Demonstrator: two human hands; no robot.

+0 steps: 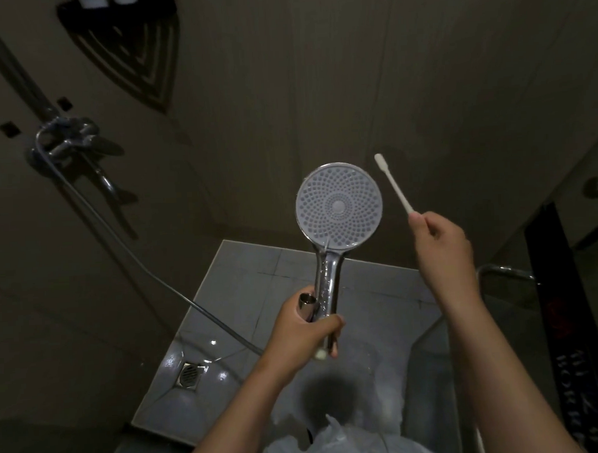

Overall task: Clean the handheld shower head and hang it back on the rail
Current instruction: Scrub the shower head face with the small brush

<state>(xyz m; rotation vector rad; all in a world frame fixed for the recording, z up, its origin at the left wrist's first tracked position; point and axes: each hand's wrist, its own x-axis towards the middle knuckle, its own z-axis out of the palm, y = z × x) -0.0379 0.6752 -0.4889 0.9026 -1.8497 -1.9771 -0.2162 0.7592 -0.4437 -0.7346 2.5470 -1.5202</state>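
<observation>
Nearest to me, down below both wrists, there's a crumpled white plastic bag (pixel 334 440). I've got the left hand (pixel 305 325) wrapped tight round the chrome handle of the shower head (pixel 338 204), fingers fully curled, and a small metal cylinder (pixel 307 299) pokes out of the same fist right beside the handle. The round spray face stands above that hand, nozzles toward me. The right hand (pixel 442 244) sits just right of it, pinching the bottom of a white swab stick (pixel 394 186), tip tilted up-left, clear of the head. A black towel (pixel 565 317) hangs right of that arm. Down-left of the left hand there's a floor drain (pixel 189 373) in wet grey tiles (pixel 258 272). The hose (pixel 149 271) runs from behind that hand up-left to the mixer (pixel 65 135), with the rail (pixel 13 64) above it.
</observation>
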